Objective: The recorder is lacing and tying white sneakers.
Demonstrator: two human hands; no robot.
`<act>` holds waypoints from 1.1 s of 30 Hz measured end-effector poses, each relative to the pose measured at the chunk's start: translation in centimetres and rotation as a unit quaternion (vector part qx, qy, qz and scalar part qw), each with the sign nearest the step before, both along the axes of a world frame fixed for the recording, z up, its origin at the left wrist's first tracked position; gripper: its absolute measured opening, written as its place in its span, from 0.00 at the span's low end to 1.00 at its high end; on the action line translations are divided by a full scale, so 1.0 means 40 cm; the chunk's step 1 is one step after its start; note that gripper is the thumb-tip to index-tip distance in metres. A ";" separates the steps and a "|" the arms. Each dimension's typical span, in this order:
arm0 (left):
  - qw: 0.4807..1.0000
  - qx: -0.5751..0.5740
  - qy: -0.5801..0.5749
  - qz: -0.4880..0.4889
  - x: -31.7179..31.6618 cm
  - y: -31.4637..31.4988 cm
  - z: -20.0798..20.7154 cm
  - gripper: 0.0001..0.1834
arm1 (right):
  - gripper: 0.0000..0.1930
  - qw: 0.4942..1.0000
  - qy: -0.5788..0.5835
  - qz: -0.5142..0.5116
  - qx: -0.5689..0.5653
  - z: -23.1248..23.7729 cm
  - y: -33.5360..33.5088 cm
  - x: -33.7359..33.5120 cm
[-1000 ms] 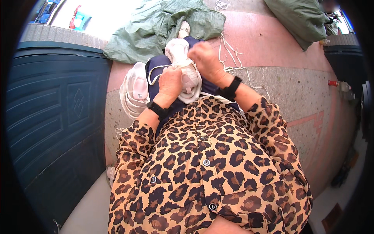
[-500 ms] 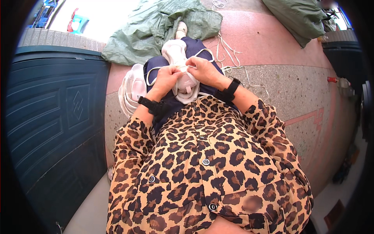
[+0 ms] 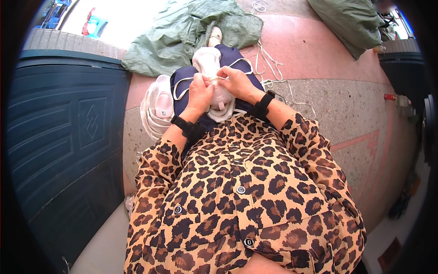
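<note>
A pale pink shoe [image 3: 221, 98] with a small heel loop rests on my lap, its heel end toward me. Over its opening, my left hand [image 3: 200, 93] and my right hand [image 3: 239, 84] meet, fingertips pinched on a white shoelace [image 3: 180, 86]. Loops of the lace hang over both thighs. Another pale piece [image 3: 206, 59], shaped like a shoe front, extends beyond my hands between my knees; whether it joins the same shoe I cannot tell. The fingers partly hide the middle of the shoe.
Beside my left leg sits a pile of white-rimmed pink shoe pieces [image 3: 159, 107]. Loose white laces [image 3: 273, 68] lie on the floor to the right. Green sheeting [image 3: 159, 50] spreads ahead, and a full green sack [image 3: 349, 27] stands far right. A dark blue door [image 3: 68, 132] is at left.
My left hand has turned more upright and shifted slightly right, closer to the right hand. Both hands still pinch the shoelace over the shoe.
</note>
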State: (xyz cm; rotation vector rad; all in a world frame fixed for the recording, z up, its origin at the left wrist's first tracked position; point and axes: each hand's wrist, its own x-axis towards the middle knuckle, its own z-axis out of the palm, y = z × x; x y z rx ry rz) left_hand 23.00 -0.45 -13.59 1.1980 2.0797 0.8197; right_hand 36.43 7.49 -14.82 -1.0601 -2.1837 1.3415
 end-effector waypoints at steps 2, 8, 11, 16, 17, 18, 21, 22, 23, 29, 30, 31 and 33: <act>1.000 0.011 -0.011 -0.007 -0.008 -0.003 0.012 0.18 | 0.10 0.999 0.046 -0.007 -0.028 0.015 0.014 0.001; 0.983 -0.035 0.071 -0.167 -0.011 -0.001 0.041 0.15 | 0.06 0.934 0.182 -0.083 -0.297 0.077 0.050 0.057; 0.960 0.054 0.176 -0.213 0.001 0.010 0.039 0.08 | 0.10 0.971 0.131 0.013 -0.200 0.076 0.046 0.051; 0.909 0.184 0.274 -0.255 -0.002 -0.044 0.047 0.08 | 0.10 0.993 -0.021 -0.034 -0.111 0.050 0.038 0.035; 0.896 0.202 0.307 -0.247 0.000 -0.062 0.049 0.09 | 0.10 0.994 0.009 -0.007 -0.106 0.046 0.035 0.036; 0.884 0.229 0.321 -0.251 0.002 -0.072 0.049 0.09 | 0.10 0.994 -0.003 0.015 -0.109 0.042 0.025 0.034; 0.897 0.210 0.308 -0.237 0.012 -0.091 0.048 0.11 | 0.10 0.994 0.005 0.026 -0.105 0.034 0.001 0.031; 0.895 0.224 0.307 -0.231 0.014 -0.093 0.050 0.11 | 0.09 0.996 -0.014 0.029 -0.086 0.031 -0.007 0.027; 0.897 0.224 0.305 -0.230 0.016 -0.092 0.051 0.11 | 0.09 0.997 -0.025 0.026 -0.064 0.029 -0.012 0.024; 0.901 0.223 0.300 -0.219 0.023 -0.088 0.057 0.10 | 0.08 0.995 -0.055 0.007 0.084 0.015 -0.027 0.003; 0.901 0.216 0.305 -0.219 0.023 -0.088 0.056 0.09 | 0.08 0.996 -0.063 0.007 0.065 0.014 -0.028 0.000; 0.899 0.227 0.306 -0.214 0.023 -0.088 0.055 0.09 | 0.08 0.996 -0.042 0.011 0.074 0.014 -0.029 -0.003; 0.903 0.215 0.304 -0.213 0.023 -0.088 0.050 0.09 | 0.08 0.999 -0.036 -0.007 -0.019 0.016 -0.034 -0.008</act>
